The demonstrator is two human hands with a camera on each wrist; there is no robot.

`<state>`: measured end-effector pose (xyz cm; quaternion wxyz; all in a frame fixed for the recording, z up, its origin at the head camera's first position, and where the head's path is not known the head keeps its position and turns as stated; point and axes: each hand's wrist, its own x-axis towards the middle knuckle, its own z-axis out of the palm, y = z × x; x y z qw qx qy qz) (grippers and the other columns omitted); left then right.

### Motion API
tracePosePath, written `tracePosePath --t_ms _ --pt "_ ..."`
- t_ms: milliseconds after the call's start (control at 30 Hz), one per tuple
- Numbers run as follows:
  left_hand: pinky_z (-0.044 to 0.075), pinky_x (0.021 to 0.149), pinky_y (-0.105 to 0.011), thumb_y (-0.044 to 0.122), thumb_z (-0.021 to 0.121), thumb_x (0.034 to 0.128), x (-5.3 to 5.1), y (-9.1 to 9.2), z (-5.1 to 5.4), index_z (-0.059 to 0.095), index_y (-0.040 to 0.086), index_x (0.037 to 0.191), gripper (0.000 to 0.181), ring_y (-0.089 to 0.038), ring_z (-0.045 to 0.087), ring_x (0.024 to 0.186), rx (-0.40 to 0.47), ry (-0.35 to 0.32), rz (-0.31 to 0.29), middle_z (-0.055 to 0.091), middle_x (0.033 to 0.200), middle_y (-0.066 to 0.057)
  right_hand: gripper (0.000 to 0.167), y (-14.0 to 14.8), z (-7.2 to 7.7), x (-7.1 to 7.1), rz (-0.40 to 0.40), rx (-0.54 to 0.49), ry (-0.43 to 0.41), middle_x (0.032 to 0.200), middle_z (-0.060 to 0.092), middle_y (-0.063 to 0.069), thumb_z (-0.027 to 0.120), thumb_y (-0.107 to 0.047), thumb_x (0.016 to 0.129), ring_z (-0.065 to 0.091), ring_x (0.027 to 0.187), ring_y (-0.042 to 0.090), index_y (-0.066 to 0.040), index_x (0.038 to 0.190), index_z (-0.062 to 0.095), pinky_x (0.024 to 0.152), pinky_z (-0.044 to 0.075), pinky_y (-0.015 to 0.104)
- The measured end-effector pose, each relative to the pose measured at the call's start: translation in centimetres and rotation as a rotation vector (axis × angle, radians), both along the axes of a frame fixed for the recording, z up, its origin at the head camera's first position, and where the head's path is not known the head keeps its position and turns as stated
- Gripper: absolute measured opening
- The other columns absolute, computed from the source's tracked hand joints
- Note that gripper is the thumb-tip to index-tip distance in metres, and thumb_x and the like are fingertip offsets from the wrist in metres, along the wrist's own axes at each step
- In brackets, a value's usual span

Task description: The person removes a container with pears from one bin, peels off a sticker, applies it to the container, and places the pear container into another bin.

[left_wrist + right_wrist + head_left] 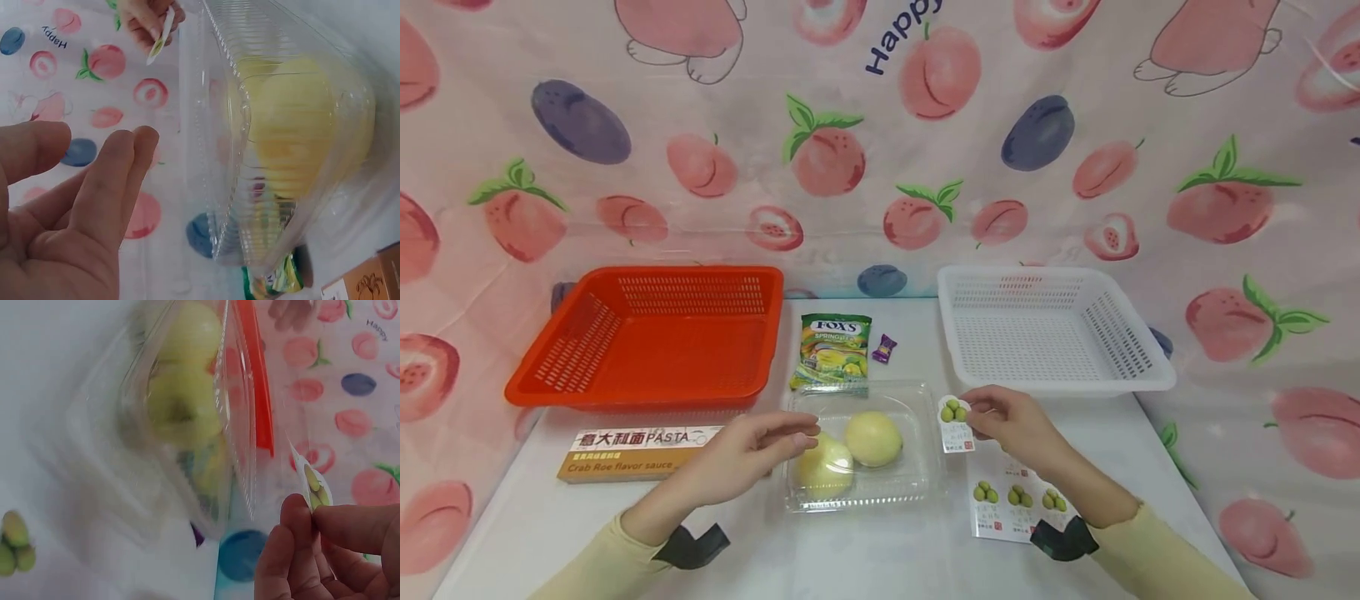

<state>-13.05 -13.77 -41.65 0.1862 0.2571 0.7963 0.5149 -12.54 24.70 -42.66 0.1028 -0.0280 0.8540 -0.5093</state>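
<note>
The right hand (1015,429) pinches a fruit label (956,425) by one side between thumb and fingers, holding it up just beside the right edge of the clear plastic box (865,502). The left hand (741,458) hovers at the box's left side, its fingers loosely extended and holding nothing. Inside the box, under its clear lid (919,417), sit two pale yellow-green fruits (874,439); the label sheet (1000,510) lies on the table (880,562), partly beneath the right forearm.

The step in hand looks like placing the label on the lid. To do it well, the pinch should stay near the label's margin — the less of its back the fingertips touch, the better it will probably stick. In the right wrist view it seems slightly bowed, so it would be best laid down from one edge and smoothed across. A flat patch would take it more cleanly than the ribbed sides. The left hand could steady the box by its rim — lightly, since thin plastic may flex under a hard press.
</note>
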Motion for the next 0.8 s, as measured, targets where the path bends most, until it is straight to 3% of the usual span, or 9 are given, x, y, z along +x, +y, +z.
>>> tracePosePath --t_ms 100,233,400,800 --pt "0.055 0.078 -0.027 0.025 0.061 0.0986 -1.0 0.8 -0.2 0.060 0.005 0.131 0.038 -0.023 0.065 0.106 0.024 -0.075 -0.026 0.067 0.118 -0.008 0.028 -1.5 0.2 -0.4 0.041 -0.039 -0.004 0.096 0.063 0.009 0.065 -0.011 0.094 0.067 0.083 0.022 -0.001 0.120 0.063 0.080 0.056 0.042" --pt "0.051 0.090 -0.031 0.019 0.060 0.0990 -2.1 2.2 -1.0 0.056 -0.003 0.131 0.039 -0.025 0.065 0.106 0.126 -0.220 -0.047 0.065 0.120 -0.016 0.027 -3.4 0.1 -0.9 0.084 -0.075 -0.019 0.094 0.062 0.010 0.065 -0.008 0.094 0.067 0.082 0.022 0.001 0.119 0.063 0.080 0.056 0.041" --pt "0.052 0.089 -0.034 0.016 0.059 0.0994 -2.8 3.7 -1.7 0.052 -0.009 0.132 0.042 -0.032 0.063 0.109 0.183 -0.376 -0.053 0.062 0.120 -0.023 0.026 -5.8 0.1 -1.2 0.118 -0.113 -0.060 0.095 0.061 0.009 0.065 -0.006 0.093 0.067 0.082 0.021 0.000 0.118 0.063 0.077 0.057 0.038" --pt "0.053 0.088 -0.040 0.021 0.066 0.0956 -3.5 6.0 -1.7 0.063 0.001 0.121 0.033 -0.033 0.066 0.101 0.127 -0.450 0.035 0.068 0.105 -0.012 0.029 -8.6 -0.1 -2.2 0.177 -0.210 -0.073 0.098 0.060 0.013 0.065 -0.001 0.091 0.067 0.083 0.024 0.004 0.119 0.060 0.078 0.057 0.042"
